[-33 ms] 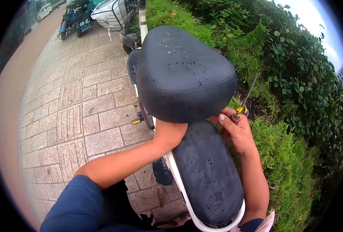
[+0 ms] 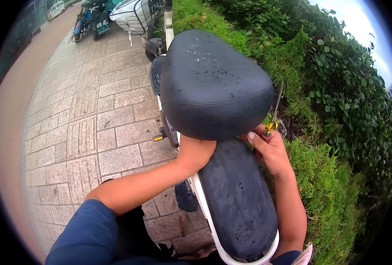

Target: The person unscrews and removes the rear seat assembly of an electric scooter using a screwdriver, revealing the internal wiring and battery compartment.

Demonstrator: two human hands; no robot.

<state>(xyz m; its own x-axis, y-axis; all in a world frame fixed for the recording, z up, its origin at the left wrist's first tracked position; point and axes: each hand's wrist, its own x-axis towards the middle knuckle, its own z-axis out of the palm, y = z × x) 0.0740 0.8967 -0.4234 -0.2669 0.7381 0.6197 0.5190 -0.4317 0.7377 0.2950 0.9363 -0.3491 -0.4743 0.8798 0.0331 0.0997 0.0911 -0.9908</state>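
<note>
A black saddle (image 2: 211, 84) with water drops and white scuffs sits on a white-framed bike, over a long black rear pad (image 2: 238, 198). My left hand (image 2: 196, 152) reaches beneath the saddle's back edge; its fingers are hidden. My right hand (image 2: 269, 150) grips a screwdriver (image 2: 272, 123) with a yellow and reddish handle beside the saddle's right rear, its long metal shaft pointing upward. The thumb and bent fingers of that hand are close to the saddle's underside.
A pedal (image 2: 159, 137) sticks out left over paving (image 2: 90, 137). A wire basket (image 2: 134, 24) stands at the front, another parked two-wheeler (image 2: 90, 22) and a white van (image 2: 56, 11) beyond. A hedge (image 2: 333, 88) lines the right side, with low shrubs (image 2: 319, 185) close to my right arm.
The view has shifted slightly, so the saddle and bike front appear a little further right. The screwdriver in my right hand has moved slightly left relative to the saddle.
</note>
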